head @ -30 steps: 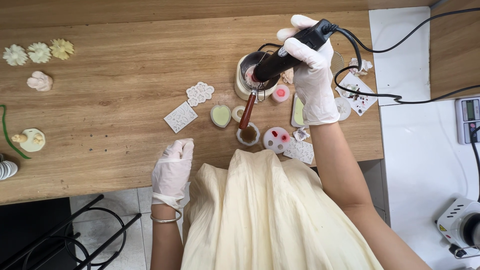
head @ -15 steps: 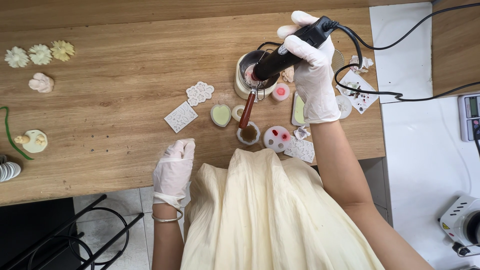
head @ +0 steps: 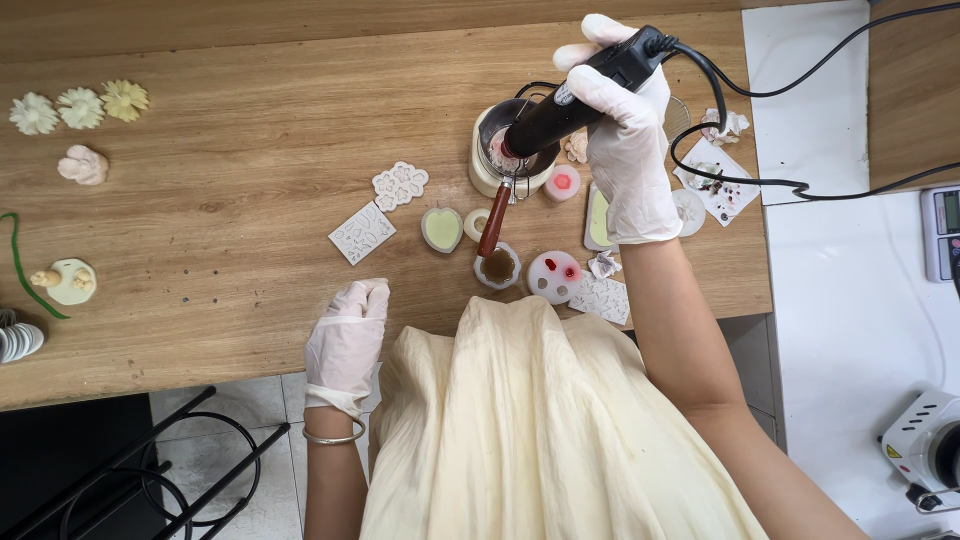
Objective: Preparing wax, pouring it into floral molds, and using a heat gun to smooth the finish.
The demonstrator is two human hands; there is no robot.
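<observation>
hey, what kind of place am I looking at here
Likely a small craft workbench for moulded wax or soap pieces: a gloved right hand aims a corded black heating tool into a metal cup, near silicone moulds and finished flowers.

Bright even light, soft shadows, sharp focus

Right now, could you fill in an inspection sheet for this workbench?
Surface: wooden table, white counter beside it.
Job's things: black corded tool tipped into a metal cup.
Clutter: flat moulds, heart mould, wax flowers, paper scraps.
Grips: right hand wraps the tool; left hand rests on the table edge.
Cables: black cord trailing right.
Surroundings: scale, black rack.
</observation>
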